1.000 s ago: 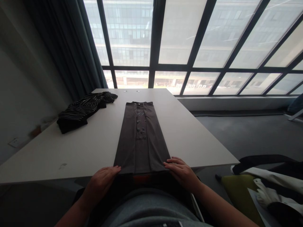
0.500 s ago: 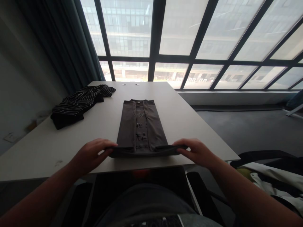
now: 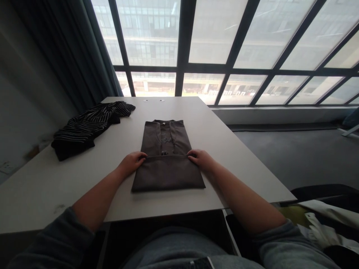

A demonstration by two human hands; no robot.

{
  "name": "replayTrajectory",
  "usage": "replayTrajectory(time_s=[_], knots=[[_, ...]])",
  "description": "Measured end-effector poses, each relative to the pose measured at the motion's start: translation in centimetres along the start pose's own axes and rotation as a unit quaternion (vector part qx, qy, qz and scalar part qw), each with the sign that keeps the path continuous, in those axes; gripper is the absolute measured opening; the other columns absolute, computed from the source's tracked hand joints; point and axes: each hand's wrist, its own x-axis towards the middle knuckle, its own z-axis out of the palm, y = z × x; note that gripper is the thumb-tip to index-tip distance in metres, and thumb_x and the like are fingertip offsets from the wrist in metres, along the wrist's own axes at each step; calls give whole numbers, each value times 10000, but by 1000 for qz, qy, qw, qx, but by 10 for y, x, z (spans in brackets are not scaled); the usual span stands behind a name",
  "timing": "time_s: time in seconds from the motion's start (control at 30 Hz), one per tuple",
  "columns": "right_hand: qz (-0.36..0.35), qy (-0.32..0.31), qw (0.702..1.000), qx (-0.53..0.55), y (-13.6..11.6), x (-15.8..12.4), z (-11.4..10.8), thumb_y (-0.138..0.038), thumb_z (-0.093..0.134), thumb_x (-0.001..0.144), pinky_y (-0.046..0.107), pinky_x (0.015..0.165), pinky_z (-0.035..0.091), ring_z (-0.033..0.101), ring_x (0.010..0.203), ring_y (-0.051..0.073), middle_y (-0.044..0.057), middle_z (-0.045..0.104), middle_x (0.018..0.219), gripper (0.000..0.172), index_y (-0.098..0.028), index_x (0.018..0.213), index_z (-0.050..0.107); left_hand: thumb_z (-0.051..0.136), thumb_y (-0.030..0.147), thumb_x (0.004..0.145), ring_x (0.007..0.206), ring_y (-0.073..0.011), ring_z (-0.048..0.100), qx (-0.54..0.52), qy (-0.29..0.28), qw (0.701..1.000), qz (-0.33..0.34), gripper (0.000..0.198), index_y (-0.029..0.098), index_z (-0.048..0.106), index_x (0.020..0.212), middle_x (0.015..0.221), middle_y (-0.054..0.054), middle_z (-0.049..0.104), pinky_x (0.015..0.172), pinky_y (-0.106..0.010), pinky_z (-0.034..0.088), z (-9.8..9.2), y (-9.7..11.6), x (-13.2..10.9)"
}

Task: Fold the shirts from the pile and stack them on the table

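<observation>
While pinching dark T-shirt (image 3: 168,174) by folded-up hem (image 3: 166,156) | with both hands (image 3: 131,164) (image 3: 204,160) nearly closed | on bench (image 3: 232,168), right of striped garment (image 3: 89,127)

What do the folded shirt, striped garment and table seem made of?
Folded shirt: smooth, matte fabric, fibre unclear; it lies in flat folds. Striped garment: soft cloth, possibly knit; it slumps loosely. Table: perhaps laminate, given its smooth, pale top.

The left hand (image 3: 131,163) and right hand (image 3: 204,160) were well apart and nearly level, fingers bent inward and pinched toward the thumbs. Both wrists looked almost straight. The left forearm (image 3: 97,196) and right forearm (image 3: 245,196) stretched forward from either side of the torso (image 3: 179,248), slanting toward each other.
</observation>
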Motion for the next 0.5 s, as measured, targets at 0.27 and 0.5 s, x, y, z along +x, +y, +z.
replayTrajectory(time_s=[0.27,0.5], knots=[[-23,95,991,-93,18,2,13,-326,740,929,320,922,447,583,1012,221,76,676,1071,195,-190,1047,665,581,500,909,799,-223,650,21,36,998,-46,383,205,692,1127,1033,-70,725,810,-367,534,9,-13,-3],[8,61,975,-213,14,5,14,-417,566,1051,372,963,424,554,1029,260,120,676,1039,289,-163,989,690,559,464,962,947,-272,655,87,59,994,-44,301,206,651,1086,1017,-90,706,860,-397,520,12,-12,-4]])
